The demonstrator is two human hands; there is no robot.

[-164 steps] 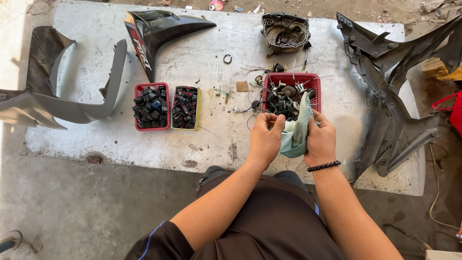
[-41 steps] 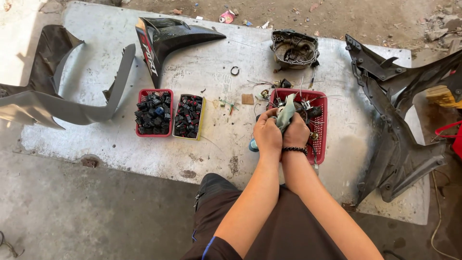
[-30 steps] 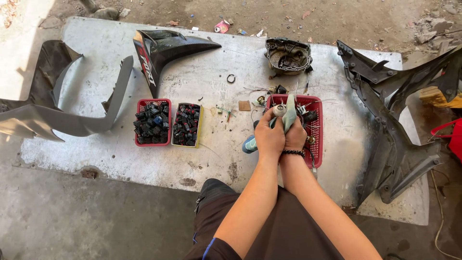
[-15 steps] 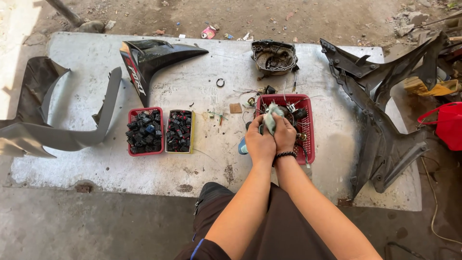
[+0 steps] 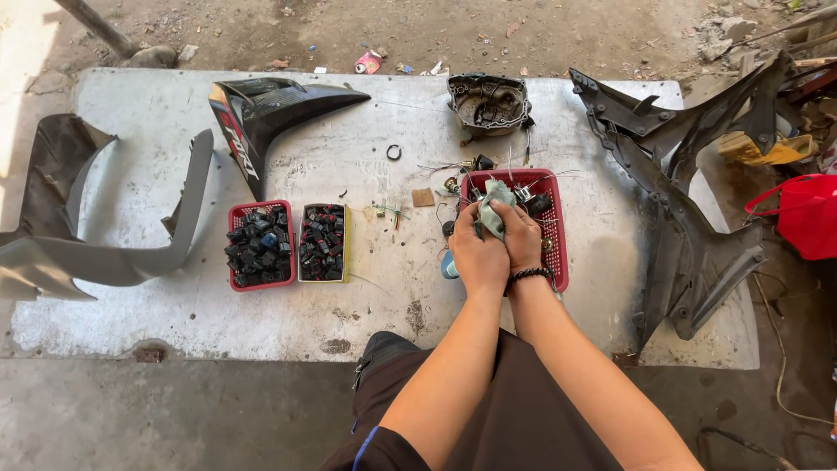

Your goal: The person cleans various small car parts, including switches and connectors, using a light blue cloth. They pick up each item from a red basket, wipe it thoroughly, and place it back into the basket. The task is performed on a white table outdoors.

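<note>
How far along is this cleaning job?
Done, it seems: two small trays hold sorted black parts. In hand: left hand and right hand grip a pale green cloth together. Left, probably: the red basket holds many wired parts.

Soft pale-green cloth (image 5: 493, 209), matt and crumpled; red plastic mesh basket (image 5: 558, 253); glossy black plastic fairing (image 5: 270, 109); matt grey plastic panel (image 5: 131, 262); grimy cast-metal cover (image 5: 488, 100); rough, stained concrete desk (image 5: 366, 296).
</note>
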